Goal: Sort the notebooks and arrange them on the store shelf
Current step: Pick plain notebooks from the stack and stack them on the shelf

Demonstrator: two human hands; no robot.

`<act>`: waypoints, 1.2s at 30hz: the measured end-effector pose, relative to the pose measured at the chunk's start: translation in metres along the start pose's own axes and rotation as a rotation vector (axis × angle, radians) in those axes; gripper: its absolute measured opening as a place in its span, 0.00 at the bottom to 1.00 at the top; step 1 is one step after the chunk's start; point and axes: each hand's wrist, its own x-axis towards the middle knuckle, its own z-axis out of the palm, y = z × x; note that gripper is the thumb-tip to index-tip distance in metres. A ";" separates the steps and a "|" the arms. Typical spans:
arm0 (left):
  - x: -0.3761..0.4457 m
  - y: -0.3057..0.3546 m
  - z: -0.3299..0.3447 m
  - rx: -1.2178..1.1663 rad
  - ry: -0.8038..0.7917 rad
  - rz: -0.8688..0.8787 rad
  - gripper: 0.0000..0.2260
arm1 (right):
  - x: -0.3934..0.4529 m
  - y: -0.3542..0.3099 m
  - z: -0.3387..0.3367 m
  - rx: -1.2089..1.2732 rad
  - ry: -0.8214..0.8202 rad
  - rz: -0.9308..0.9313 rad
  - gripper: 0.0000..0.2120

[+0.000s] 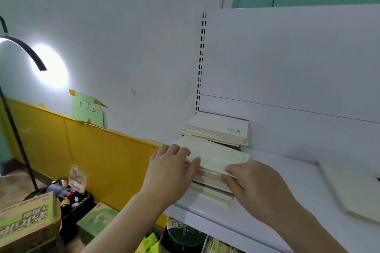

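Note:
A stack of pale notebooks (213, 154) lies at the left end of the white store shelf (277, 187). My left hand (172, 166) grips the stack's left side, thumb on the top cover. My right hand (253, 183) holds the near right corner, fingers curled against the edges. Behind it, against the back panel, sits a second stack of notebooks (218, 129) with a white cover on top. Another cream notebook (353, 189) lies flat at the shelf's right.
Left of the shelf are a yellow wall panel (82, 146), a green paper sign (88, 111), a black lamp stand (18, 129), cardboard boxes (26, 220) and a bin of bottles (70, 191). Packaged goods (185, 236) sit on the lower shelf.

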 end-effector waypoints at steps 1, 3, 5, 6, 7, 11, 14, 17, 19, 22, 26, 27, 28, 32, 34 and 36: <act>0.001 0.000 0.004 -0.005 0.013 0.000 0.23 | 0.000 -0.002 0.000 -0.020 0.024 -0.002 0.16; 0.002 0.000 0.011 -0.040 0.056 0.001 0.26 | 0.000 -0.007 0.002 -0.083 0.095 0.006 0.12; 0.004 0.000 0.014 -0.084 0.107 -0.014 0.29 | 0.001 -0.007 0.005 -0.075 0.123 0.043 0.11; 0.005 0.000 0.014 -0.091 0.128 -0.030 0.30 | 0.001 -0.005 0.005 -0.043 0.120 0.063 0.12; 0.007 0.000 0.011 -0.090 0.158 -0.049 0.31 | 0.002 -0.004 0.004 -0.006 0.119 0.086 0.14; 0.017 0.013 -0.015 -0.163 0.303 -0.162 0.33 | 0.006 0.000 -0.007 0.043 0.385 0.180 0.12; 0.020 0.028 -0.031 -0.480 0.184 -0.229 0.36 | 0.011 -0.005 -0.013 -0.053 0.545 0.216 0.12; 0.021 0.043 -0.035 -0.977 -0.082 -0.221 0.35 | 0.014 -0.017 -0.007 -0.100 0.716 0.109 0.09; 0.023 0.047 -0.031 -1.196 -0.113 -0.198 0.26 | 0.015 -0.029 0.007 -0.095 0.742 0.018 0.11; 0.025 0.046 -0.028 -1.330 -0.047 -0.262 0.23 | 0.013 -0.040 0.031 0.007 0.612 -0.059 0.17; 0.029 0.034 -0.029 -1.221 0.152 -0.269 0.19 | 0.007 -0.040 0.032 0.087 0.413 -0.137 0.23; 0.031 0.029 -0.031 -1.217 0.191 -0.273 0.18 | 0.005 -0.037 0.031 0.093 0.401 -0.091 0.24; 0.032 0.024 -0.032 -1.210 0.210 -0.276 0.18 | 0.003 -0.033 0.030 0.088 0.382 -0.018 0.24; 0.037 0.003 -0.037 -1.141 0.167 -0.283 0.19 | -0.001 -0.018 0.034 -0.021 0.092 0.129 0.32; 0.037 -0.005 -0.039 -1.095 0.135 -0.275 0.19 | -0.001 -0.014 0.037 -0.069 -0.031 0.117 0.34; 0.038 -0.013 -0.038 -1.086 0.120 -0.290 0.18 | 0.002 -0.015 0.032 -0.023 -0.043 0.097 0.29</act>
